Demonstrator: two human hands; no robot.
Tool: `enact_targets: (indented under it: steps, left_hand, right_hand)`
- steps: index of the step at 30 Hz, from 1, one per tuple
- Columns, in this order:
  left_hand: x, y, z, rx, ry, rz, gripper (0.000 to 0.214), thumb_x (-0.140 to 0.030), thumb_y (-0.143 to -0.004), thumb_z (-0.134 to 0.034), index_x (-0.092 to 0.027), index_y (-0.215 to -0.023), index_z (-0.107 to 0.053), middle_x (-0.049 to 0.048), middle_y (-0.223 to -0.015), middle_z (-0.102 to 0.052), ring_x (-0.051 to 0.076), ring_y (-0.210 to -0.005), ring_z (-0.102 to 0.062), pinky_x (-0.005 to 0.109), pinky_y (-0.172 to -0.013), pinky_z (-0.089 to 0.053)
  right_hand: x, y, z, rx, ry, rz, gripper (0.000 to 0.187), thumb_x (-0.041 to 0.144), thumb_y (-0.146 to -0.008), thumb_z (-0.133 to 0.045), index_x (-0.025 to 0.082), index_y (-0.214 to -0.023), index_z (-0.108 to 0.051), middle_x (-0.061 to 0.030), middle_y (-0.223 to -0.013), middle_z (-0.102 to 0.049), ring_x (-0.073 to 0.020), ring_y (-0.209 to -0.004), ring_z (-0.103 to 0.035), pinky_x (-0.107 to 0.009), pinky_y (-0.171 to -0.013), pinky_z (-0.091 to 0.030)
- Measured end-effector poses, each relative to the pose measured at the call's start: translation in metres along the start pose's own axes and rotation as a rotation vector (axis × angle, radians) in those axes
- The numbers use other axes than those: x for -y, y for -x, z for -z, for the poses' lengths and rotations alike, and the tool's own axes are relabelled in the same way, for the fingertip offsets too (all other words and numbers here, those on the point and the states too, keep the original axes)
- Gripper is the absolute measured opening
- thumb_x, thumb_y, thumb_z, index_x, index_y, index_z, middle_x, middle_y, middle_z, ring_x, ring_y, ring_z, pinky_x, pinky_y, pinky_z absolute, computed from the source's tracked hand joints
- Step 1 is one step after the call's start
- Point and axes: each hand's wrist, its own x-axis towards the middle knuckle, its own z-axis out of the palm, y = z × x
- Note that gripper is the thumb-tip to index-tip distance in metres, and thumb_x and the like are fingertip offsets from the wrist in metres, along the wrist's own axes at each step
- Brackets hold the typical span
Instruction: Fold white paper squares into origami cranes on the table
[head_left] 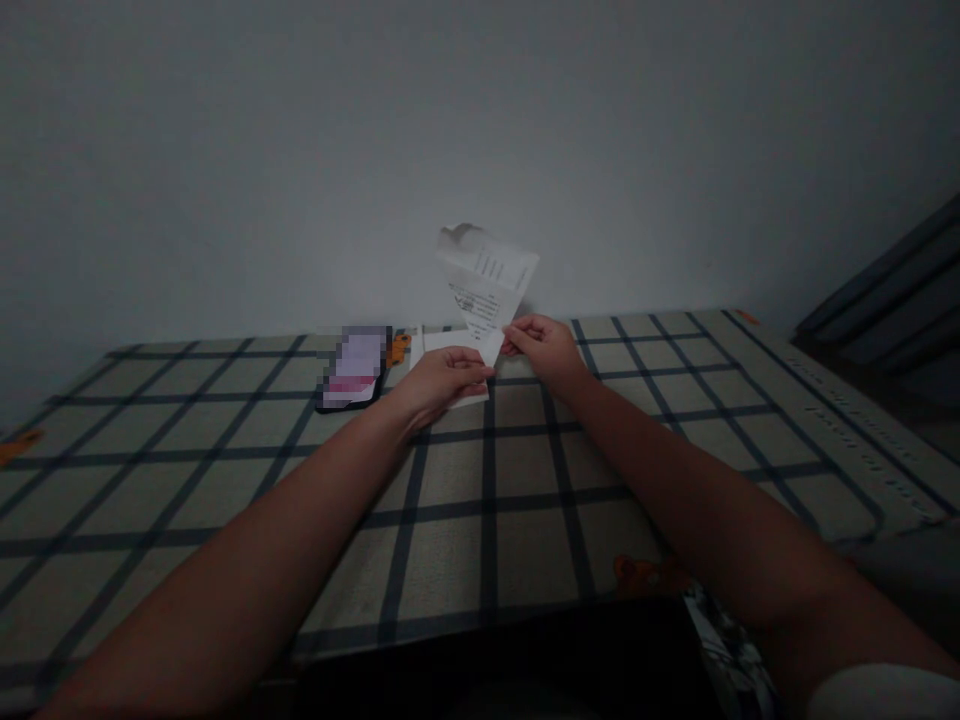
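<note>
In the head view, the printed sheet (pixel 491 280) stands raised and tilted above the far part of the cloth-covered bench (pixel 450 520), in front of the pale wall (pixel 480 110). The right hand (pixel 546 352) pinches its lower right edge, thumb and fingertips drawn together. The left hand (pixel 442 382) has its thumb and fingers closed at the bottom corner, with almost no gap. Both grips sit low, which probably steadies the sheet while leaving its upper part and printing uncovered; the top edge curls, likely because nothing supports it there.

Beneath and beside the left hand lies a white paper (pixel 450 341), partly hidden; I cannot tell whether it joins the sheet. A phone (pixel 354 370) lies face up to the left, apart from the papers, perhaps placed there to stay in sight.
</note>
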Motion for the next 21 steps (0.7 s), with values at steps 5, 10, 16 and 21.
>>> enact_targets:
  steps: [5,10,16,21]
  left_hand:
    - [-0.002,0.004,-0.001,0.077,-0.108,-0.062,0.039,-0.018,-0.057,-0.086,-0.016,-0.087,-0.062,-0.0025,-0.069,-0.063,0.008,-0.06,-0.059,0.02,-0.06,-0.051]
    - [-0.011,0.003,0.005,-0.05,-0.177,-0.205,0.043,-0.034,-0.061,-0.085,-0.019,-0.089,-0.057,-0.0046,-0.07,-0.059,0.01,-0.063,-0.059,0.022,-0.057,-0.051]
    - [-0.023,-0.001,0.019,-0.305,-0.101,-0.335,0.035,-0.045,-0.072,-0.075,-0.018,-0.064,-0.055,-0.0064,-0.053,-0.039,0.006,-0.047,-0.037,0.018,-0.041,-0.03]
    - [-0.021,0.001,0.016,-0.275,-0.149,-0.42,0.031,-0.041,-0.074,-0.073,-0.016,-0.06,-0.061,-0.0025,-0.053,-0.049,0.007,-0.046,-0.039,0.021,-0.044,-0.027]
  right_hand:
    - [-0.002,-0.003,0.005,0.019,-0.028,-0.004,0.025,0.041,-0.076,-0.072,0.018,-0.08,-0.062,-0.0018,-0.072,-0.069,-0.0126,-0.068,-0.065,-0.03,-0.072,-0.056]
    - [-0.001,-0.004,0.011,0.228,0.013,-0.055,0.023,0.038,-0.075,-0.073,0.017,-0.078,-0.064,-0.0018,-0.069,-0.068,-0.0122,-0.064,-0.064,-0.028,-0.068,-0.055]
    - [0.008,-0.004,0.018,0.271,0.092,-0.066,0.021,0.035,-0.074,-0.072,0.017,-0.075,-0.063,-0.0012,-0.069,-0.066,-0.0115,-0.064,-0.061,-0.025,-0.062,-0.051]
    - [0.021,-0.006,0.026,0.226,0.121,-0.053,0.019,0.034,-0.075,-0.071,0.017,-0.08,-0.064,0.0052,-0.058,-0.053,-0.0065,-0.049,-0.043,-0.021,-0.046,-0.033]
